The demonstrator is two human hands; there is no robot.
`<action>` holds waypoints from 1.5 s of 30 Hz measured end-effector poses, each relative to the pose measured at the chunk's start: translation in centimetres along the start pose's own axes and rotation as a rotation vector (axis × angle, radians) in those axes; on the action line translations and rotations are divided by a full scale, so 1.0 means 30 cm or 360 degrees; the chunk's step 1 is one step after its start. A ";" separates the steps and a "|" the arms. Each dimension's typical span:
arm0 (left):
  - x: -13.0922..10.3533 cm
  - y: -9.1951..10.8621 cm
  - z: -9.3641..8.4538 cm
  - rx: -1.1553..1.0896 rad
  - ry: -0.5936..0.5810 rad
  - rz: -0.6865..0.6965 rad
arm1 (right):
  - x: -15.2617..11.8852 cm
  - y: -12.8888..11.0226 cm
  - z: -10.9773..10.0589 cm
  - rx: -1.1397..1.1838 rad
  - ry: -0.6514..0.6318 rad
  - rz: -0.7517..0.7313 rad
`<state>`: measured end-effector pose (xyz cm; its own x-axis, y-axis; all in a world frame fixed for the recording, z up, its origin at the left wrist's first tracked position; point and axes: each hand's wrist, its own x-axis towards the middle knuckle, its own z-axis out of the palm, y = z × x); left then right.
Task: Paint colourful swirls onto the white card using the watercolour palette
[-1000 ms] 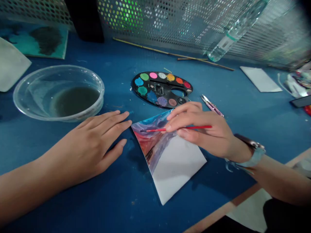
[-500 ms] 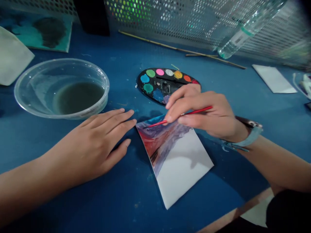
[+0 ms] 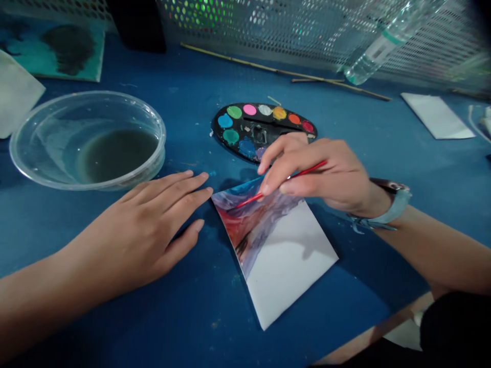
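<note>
My right hand (image 3: pixel 318 174) pinches a thin red paintbrush (image 3: pixel 247 201), its tip down at the painted left part of a small white canvas (image 3: pixel 291 271). Red, purple and blue paint covers the canvas's upper left; the lower right is bare white. My left hand (image 3: pixel 149 230) lies flat on the table with fingers stretched out, its fingertips at the canvas's left corner. Just beyond my right hand sits a black oval paint palette (image 3: pixel 245 122) with round wells of several colours, partly hidden by that hand.
A clear plastic bowl (image 3: pixel 23 158) of dark water stands left. Behind it lie a teal and black painting (image 3: pixel 84 59) and a pale sheet (image 3: pixel 17 97). A thin stick (image 3: pixel 245 63) lies along the mesh panel (image 3: pixel 307 36), near a plastic bottle (image 3: pixel 378 53). A white card (image 3: pixel 437 115) lies right.
The brush tip has shifted slightly down across the painted corner, still in my right hand. My left hand stays in place. The view has moved a little.
</note>
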<state>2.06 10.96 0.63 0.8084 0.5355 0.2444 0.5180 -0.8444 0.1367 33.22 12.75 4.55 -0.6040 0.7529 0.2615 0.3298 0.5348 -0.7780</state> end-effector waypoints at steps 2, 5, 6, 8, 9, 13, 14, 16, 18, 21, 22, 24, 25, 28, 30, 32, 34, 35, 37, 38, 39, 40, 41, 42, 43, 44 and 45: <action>0.001 0.000 0.000 -0.0002 0.0000 0.0009 | -0.004 0.006 -0.002 -0.0005 -0.0086 0.0026; 0.003 -0.004 -0.001 0.0009 -0.0008 0.0014 | -0.024 0.031 -0.030 0.0055 0.0190 0.0007; 0.004 -0.006 -0.001 0.0015 -0.0009 0.0014 | -0.033 0.039 -0.043 0.0053 0.0304 -0.0021; 0.003 -0.010 0.000 0.0024 -0.0007 0.0021 | -0.051 0.048 -0.065 0.0025 0.0457 -0.0072; 0.002 -0.012 0.002 0.0028 -0.0012 0.0026 | -0.060 0.048 -0.072 0.0029 0.0491 -0.0096; -0.007 -0.020 0.012 0.0057 -0.0004 0.0053 | -0.081 0.023 -0.059 0.0091 0.0539 -0.0091; -0.007 -0.022 0.014 0.0069 -0.0005 0.0055 | -0.082 0.014 -0.049 0.0099 0.0517 -0.0078; -0.006 -0.026 0.014 0.0090 -0.0030 0.0063 | -0.079 -0.004 -0.027 0.0056 0.0402 -0.0021; -0.002 -0.027 0.009 0.0106 -0.0038 0.0088 | -0.069 -0.018 -0.008 -0.0062 0.0230 0.0059; 0.003 -0.025 -0.002 0.0117 -0.0035 0.0104 | -0.046 -0.025 0.015 -0.0176 0.0101 0.0094; 0.004 -0.023 -0.005 0.0115 -0.0037 0.0098 | -0.038 -0.023 0.021 -0.0178 0.0087 0.0078; 0.005 -0.020 -0.008 0.0090 -0.0056 0.0066 | -0.022 -0.015 0.030 -0.0170 0.0061 0.0055; 0.005 -0.019 -0.009 0.0070 -0.0063 0.0051 | -0.015 -0.010 0.032 -0.0159 0.0035 0.0051; 0.006 -0.015 -0.009 0.0025 -0.0069 0.0022 | 0.001 0.006 0.030 -0.0005 0.0017 0.0036; 0.008 -0.013 -0.010 0.0012 -0.0076 0.0016 | 0.015 0.014 0.026 0.0187 0.0071 0.0024; 0.009 -0.011 -0.013 0.0006 -0.0088 0.0008 | 0.032 0.024 0.024 0.0334 0.0114 0.0015; 0.010 -0.009 -0.016 0.0004 -0.0088 0.0008 | 0.053 0.035 0.026 0.0379 0.0079 -0.0011; 0.010 -0.008 -0.017 0.0002 -0.0085 0.0008 | 0.063 0.041 0.027 0.0381 0.0038 -0.0025; 0.011 -0.006 -0.018 -0.0007 -0.0063 0.0017 | 0.080 0.053 0.026 0.0387 -0.0078 -0.0019; 0.011 -0.005 -0.017 -0.0012 -0.0058 0.0017 | 0.088 0.058 0.022 0.0401 -0.0134 0.0006; 0.012 -0.004 -0.016 -0.0016 -0.0050 0.0019 | 0.096 0.062 0.018 0.0424 -0.0163 0.0042; 0.012 -0.004 -0.014 -0.0017 -0.0039 0.0020 | 0.104 0.064 0.012 0.0457 -0.0154 0.0079; 0.013 -0.003 -0.012 -0.0016 -0.0027 0.0024 | 0.113 0.065 0.008 0.0498 -0.0118 0.0105; 0.013 -0.003 -0.010 -0.0014 -0.0021 0.0024 | 0.123 0.066 0.004 0.0539 -0.0077 0.0114; 0.013 -0.003 -0.008 -0.0011 -0.0017 0.0023 | 0.135 0.066 0.002 0.0573 -0.0049 0.0108; 0.014 -0.002 -0.006 -0.0009 -0.0012 0.0026 | 0.147 0.066 0.002 0.0592 -0.0050 0.0100; 0.014 -0.002 -0.005 -0.0006 -0.0010 0.0025 | 0.159 0.066 0.003 0.0592 -0.0086 0.0087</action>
<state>2.31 11.24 0.88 0.8181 0.5224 0.2403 0.5043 -0.8526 0.1367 30.92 17.38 4.21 -0.6333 0.7499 0.1910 0.0824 0.3108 -0.9469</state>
